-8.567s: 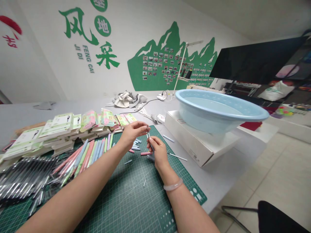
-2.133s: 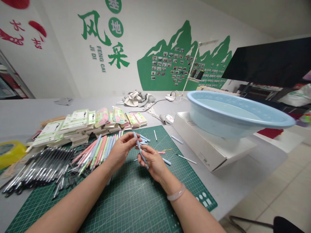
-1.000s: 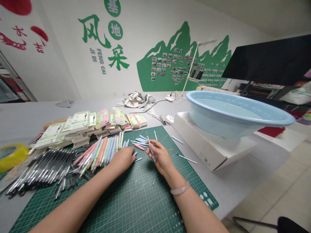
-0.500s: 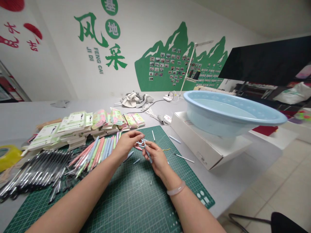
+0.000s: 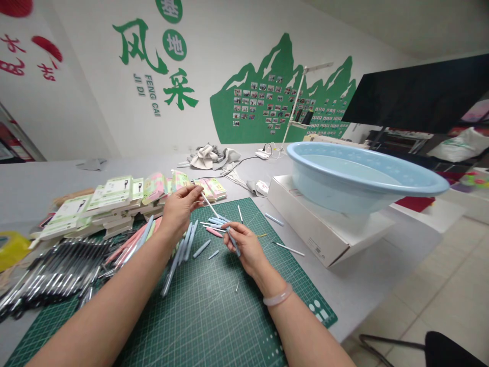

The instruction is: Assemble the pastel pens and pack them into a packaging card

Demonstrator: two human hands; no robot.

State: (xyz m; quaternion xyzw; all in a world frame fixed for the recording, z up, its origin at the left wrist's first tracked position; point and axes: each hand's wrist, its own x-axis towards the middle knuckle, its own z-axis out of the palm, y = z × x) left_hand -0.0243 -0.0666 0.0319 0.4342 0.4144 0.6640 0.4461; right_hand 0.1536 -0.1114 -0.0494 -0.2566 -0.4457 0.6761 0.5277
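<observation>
Between the thumb and fingers of my left hand (image 5: 183, 206) is one end of a thin white pen refill (image 5: 210, 206), slanting down to the right. My right hand (image 5: 246, 248) is closed around a light blue pen barrel (image 5: 233, 241), tilted. The refill's lower end comes near several blue pen parts (image 5: 214, 221) and a pink one (image 5: 214, 232) on the green cutting mat (image 5: 198, 316). Blue pens (image 5: 187, 242) lie beside my left wrist. A blue barrel (image 5: 201, 248) and a short blue piece (image 5: 213, 255) rest between the hands.
Black pens (image 5: 64, 267) and stacked small boxes (image 5: 114, 196) are on the left, with yellow tape (image 5: 14, 250) beyond. On the right, a blue basin (image 5: 344, 191) stands on a white box (image 5: 305, 224). White refills (image 5: 290, 248) lie near the mat's right edge.
My left hand has moved up and left, away from my right, and the white refill now shows in it. My right hand stays almost in place with the blue barrel.
</observation>
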